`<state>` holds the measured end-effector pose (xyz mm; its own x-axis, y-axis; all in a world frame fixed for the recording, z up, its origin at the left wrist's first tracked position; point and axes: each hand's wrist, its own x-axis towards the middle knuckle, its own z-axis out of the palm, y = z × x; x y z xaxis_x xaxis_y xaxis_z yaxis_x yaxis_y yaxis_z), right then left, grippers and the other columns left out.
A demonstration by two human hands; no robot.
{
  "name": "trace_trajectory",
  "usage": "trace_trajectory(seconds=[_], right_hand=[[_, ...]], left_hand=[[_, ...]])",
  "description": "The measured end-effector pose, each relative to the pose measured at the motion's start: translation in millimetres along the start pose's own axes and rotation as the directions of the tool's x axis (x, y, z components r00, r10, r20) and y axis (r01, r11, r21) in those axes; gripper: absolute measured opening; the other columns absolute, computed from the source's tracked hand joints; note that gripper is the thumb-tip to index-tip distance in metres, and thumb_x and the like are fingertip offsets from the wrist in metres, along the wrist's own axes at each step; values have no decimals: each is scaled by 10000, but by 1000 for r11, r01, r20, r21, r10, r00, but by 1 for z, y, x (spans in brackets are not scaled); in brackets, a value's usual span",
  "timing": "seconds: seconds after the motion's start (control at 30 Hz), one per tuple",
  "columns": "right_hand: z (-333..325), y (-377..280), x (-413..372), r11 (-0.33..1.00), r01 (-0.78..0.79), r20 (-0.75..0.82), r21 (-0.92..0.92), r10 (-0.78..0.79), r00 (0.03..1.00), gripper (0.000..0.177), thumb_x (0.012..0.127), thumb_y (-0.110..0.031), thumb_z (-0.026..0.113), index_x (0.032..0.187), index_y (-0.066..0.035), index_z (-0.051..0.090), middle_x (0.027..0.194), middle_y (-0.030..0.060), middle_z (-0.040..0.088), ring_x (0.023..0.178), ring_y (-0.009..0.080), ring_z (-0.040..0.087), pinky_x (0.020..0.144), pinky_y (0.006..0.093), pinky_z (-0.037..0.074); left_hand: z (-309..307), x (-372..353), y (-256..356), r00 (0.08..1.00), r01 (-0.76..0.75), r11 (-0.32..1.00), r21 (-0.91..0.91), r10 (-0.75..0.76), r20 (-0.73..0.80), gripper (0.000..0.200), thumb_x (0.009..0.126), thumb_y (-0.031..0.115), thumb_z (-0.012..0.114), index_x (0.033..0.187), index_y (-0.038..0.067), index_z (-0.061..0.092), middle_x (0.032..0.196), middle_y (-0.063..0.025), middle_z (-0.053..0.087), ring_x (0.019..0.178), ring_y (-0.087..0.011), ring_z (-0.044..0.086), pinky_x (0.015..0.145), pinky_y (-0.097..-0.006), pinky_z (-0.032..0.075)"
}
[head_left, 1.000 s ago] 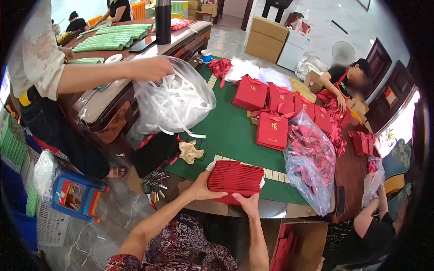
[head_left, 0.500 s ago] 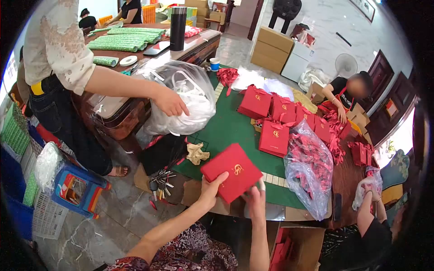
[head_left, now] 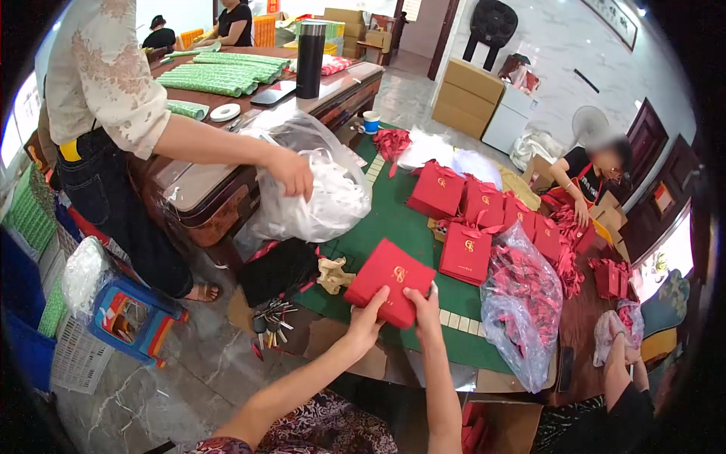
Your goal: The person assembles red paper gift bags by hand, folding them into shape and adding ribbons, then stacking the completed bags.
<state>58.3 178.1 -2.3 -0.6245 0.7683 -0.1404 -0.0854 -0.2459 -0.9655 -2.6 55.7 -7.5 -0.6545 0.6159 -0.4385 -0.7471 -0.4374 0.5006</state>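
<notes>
A stack of red bags with a gold logo (head_left: 393, 278) is held up over the near edge of the green mat (head_left: 370, 234). My left hand (head_left: 367, 316) grips its lower left side, thumb on the front. On the lower right, my right hand (head_left: 425, 304) holds the same stack, its thumb also on the front. Just left of the stack lies a crumpled beige paper (head_left: 333, 275). Beyond it, more red bags (head_left: 464, 254) stand in piles on the mat. A clear plastic bag of red ribbons (head_left: 522, 295) rests to the right.
At the left, a standing person (head_left: 121, 91) reaches into a plastic bag of white material (head_left: 333, 193). Another person (head_left: 586, 178) sits at the far right, and a co-worker's hands (head_left: 622, 344) hold a small plastic bag nearer. Keys (head_left: 274, 321) hang by the table edge. An open carton is below.
The red stack has tilted and now sits between both my hands; my right hand has moved up onto its front. The standing person's hand has shifted within the plastic bag. The whole view has shifted slightly.
</notes>
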Motion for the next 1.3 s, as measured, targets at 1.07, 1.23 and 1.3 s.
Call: trace_trajectory(seconds=[1.07,1.23,1.3], right_hand=[[20,1,70,917,24,164,-399,45,985,604,806,-403,783,1157,55,606,1073,152,684,964,196,648,848,337,508],[20,13,75,864,101,23,-494,-104,994,653,756,-429,821,1135,57,606,1017,152,692,909,212,654,815,346,519],[19,19,75,856,134,-35,-499,-175,984,614,763,-416,820,1107,49,612,974,126,686,860,195,643,781,341,518]], left_hand=[[-31,45,48,973,162,987,16,-157,-167,652,749,347,858,1276,203,502,1295,-75,458,1157,-272,440,1057,-405,350],[-27,33,45,982,113,992,51,-104,-158,646,795,326,821,1312,141,481,1334,-79,448,1223,-282,427,1096,-418,318],[-36,27,39,991,93,994,62,-86,-106,644,820,308,801,1333,115,462,1343,-81,444,1240,-284,426,1106,-426,311]])
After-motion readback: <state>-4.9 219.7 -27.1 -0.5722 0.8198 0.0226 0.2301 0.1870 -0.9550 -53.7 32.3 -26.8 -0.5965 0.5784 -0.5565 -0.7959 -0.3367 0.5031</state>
